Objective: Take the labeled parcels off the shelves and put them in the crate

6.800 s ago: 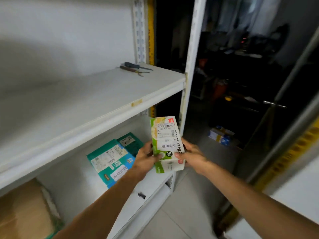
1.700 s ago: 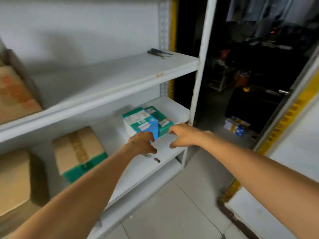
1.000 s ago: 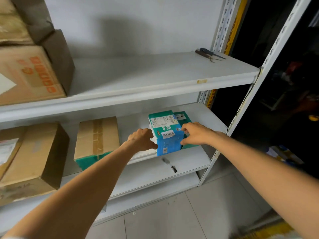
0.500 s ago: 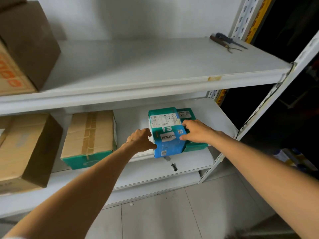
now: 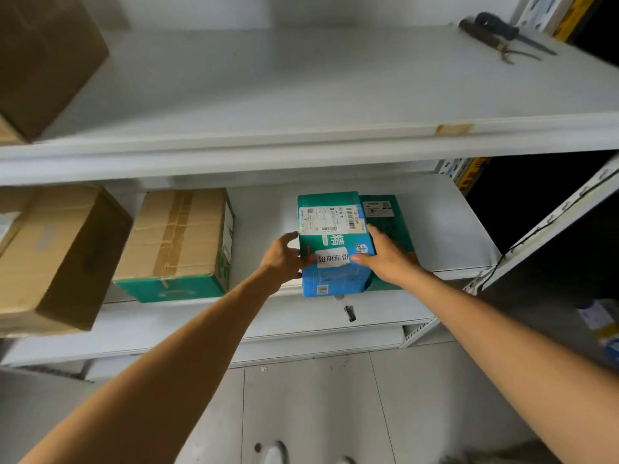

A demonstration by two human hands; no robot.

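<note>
**A:** How far along is this job?

**B:** Partway at best, I'd judge. No crate is in sight, so I can't tell what is in it. Nearest, the left hand [image 5: 284, 259] and right hand [image 5: 385, 259] clasp the blue-green parcel [image 5: 330, 274] by its two sides, thumbs by its white label. It sits at the front edge of the lower shelf [image 5: 442, 229], and whether it is lifted clear I can't say.

**A:** And what is left?

**B:** A green parcel [image 5: 385, 212] with its own label touches it at 2 o'clock. At 9 o'clock stand a taped box [image 5: 181, 236] and a bigger brown box [image 5: 53, 256]. I can't make out labels there. Farthest, the upper shelf [image 5: 301, 78] holds a dark box [image 5: 40, 55] at 10 o'clock and pliers [image 5: 502, 36] at 1 o'clock.
</note>
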